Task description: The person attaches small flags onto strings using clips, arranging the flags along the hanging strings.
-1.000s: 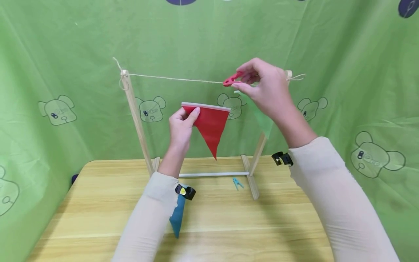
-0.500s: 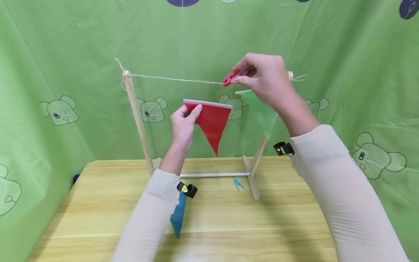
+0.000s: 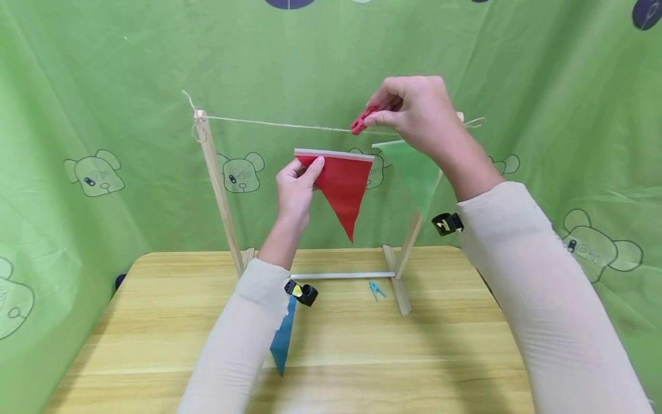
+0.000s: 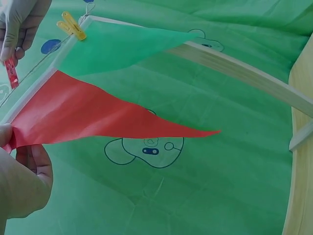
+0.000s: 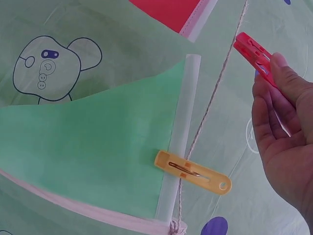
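Note:
My left hand (image 3: 295, 195) pinches a red triangular pennant (image 3: 345, 187) near the left end of its white top edge, thumb in front. The pennant's point hangs down, and its top edge lies below the string (image 3: 274, 123). In my right hand (image 3: 419, 109) a red clothespin (image 3: 361, 122) is pinched between thumb and fingers, its tip at the string. Whether it touches the string I cannot tell. A green pennant (image 3: 414, 167) hangs to the right, partly behind the right hand and forearm. In the right wrist view a yellow clothespin (image 5: 193, 172) clips it to the string.
Two wooden posts (image 3: 219, 195) hold the string, joined low down by a white rod (image 3: 341, 276). On the table (image 3: 165, 328) lie a blue clothespin (image 3: 376, 290) and a blue pennant (image 3: 281, 345), partly hidden by the left forearm. A green curtain (image 3: 310, 57) hangs behind.
My left hand has moved up and slightly right with the red pennant, closer to the string. My right hand has risen a little, tilting the red clothespin steeper. More of the green pennant shows.

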Demonstrator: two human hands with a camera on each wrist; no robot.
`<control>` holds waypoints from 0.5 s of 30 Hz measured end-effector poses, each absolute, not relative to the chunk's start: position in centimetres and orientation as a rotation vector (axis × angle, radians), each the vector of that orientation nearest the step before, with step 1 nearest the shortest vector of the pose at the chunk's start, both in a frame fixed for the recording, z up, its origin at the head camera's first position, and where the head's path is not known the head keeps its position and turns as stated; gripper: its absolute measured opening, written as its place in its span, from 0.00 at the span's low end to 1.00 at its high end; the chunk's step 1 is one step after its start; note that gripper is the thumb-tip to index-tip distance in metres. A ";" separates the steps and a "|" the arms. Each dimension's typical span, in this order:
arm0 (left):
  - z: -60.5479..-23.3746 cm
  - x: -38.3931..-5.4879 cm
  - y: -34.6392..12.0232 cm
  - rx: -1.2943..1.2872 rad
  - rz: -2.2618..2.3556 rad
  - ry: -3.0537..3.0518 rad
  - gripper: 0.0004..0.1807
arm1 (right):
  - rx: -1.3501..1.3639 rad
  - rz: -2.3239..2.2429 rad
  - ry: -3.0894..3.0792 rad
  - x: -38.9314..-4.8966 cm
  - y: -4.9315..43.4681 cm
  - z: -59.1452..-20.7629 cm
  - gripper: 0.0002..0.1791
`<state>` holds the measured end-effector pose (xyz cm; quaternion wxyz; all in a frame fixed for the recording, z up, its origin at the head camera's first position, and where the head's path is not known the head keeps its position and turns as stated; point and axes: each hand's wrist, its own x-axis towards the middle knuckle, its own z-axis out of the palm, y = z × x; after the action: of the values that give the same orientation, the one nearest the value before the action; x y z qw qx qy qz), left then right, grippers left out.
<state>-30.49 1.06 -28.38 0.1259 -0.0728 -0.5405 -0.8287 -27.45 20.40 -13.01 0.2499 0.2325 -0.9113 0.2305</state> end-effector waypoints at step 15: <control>-27.8 -30.8 1.7 -0.202 -2.444 -1.552 0.11 | 0.645 0.519 -2.592 -27.9 20.0 -12.5 0.12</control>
<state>-30.75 1.74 -27.81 0.1192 -0.0692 -0.5309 -0.8362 -27.86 19.96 -12.51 0.2090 0.2317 -0.9316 0.1867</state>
